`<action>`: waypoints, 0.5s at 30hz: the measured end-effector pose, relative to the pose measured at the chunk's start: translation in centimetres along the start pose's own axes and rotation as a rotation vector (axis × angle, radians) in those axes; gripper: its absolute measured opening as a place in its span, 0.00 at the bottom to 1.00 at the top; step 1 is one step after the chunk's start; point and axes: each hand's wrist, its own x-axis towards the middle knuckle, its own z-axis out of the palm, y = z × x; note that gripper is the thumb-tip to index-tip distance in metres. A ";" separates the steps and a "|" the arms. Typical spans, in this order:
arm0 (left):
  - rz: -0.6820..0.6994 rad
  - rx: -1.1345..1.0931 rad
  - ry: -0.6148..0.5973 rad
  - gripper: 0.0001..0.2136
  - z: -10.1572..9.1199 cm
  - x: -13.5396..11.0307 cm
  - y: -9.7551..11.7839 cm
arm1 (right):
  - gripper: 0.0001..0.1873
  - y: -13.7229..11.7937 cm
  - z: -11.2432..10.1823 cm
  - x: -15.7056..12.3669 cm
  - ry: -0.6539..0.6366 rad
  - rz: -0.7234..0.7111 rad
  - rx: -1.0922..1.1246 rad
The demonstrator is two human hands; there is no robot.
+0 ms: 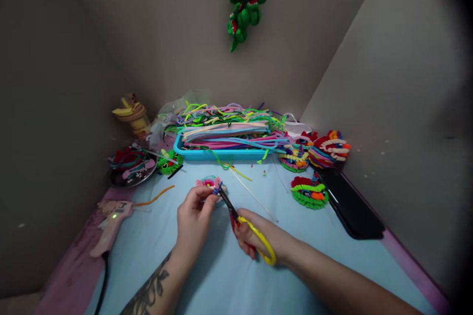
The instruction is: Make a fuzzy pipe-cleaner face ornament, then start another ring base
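My left hand (195, 211) pinches a small pipe-cleaner figure (209, 183) in pink, light blue and dark blue, near the middle of the table. Held in my right hand (251, 236) is a pair of scissors (258, 236) with one yellow and one red handle. The dark blades reach up and left to the dark blue bit at the figure's right edge, close by my left fingertips. Whether the blades are fully closed is too small to make out. Part of the figure is hidden behind my left fingers.
A blue tray (221, 155) heaped with pipe cleaners stands at the back. Finished colourful pieces (309, 193) and a black phone-like slab (351, 206) lie right. At left are a pink glue gun (113, 231) with a cord, a metal bowl (150, 177) and a green piece (170, 162).
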 end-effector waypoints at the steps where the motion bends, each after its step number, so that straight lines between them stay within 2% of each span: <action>1: 0.002 0.009 -0.007 0.04 0.0 0.0 -0.1 | 0.31 0.4 0.0 0.1 0.000 -0.008 0.014; 4: 0.012 0.032 -0.023 0.05 0.0 -0.1 -0.4 | 0.32 0.5 0.0 0.2 -0.004 -0.024 0.028; 9: 0.008 0.041 -0.021 0.05 0.2 -0.1 -0.5 | 0.35 -1.0 0.1 -0.1 0.009 0.004 -0.001; 15: -0.019 -0.001 -0.002 0.06 0.4 0.2 0.4 | 0.35 -1.6 -0.1 -0.3 0.027 0.049 -0.027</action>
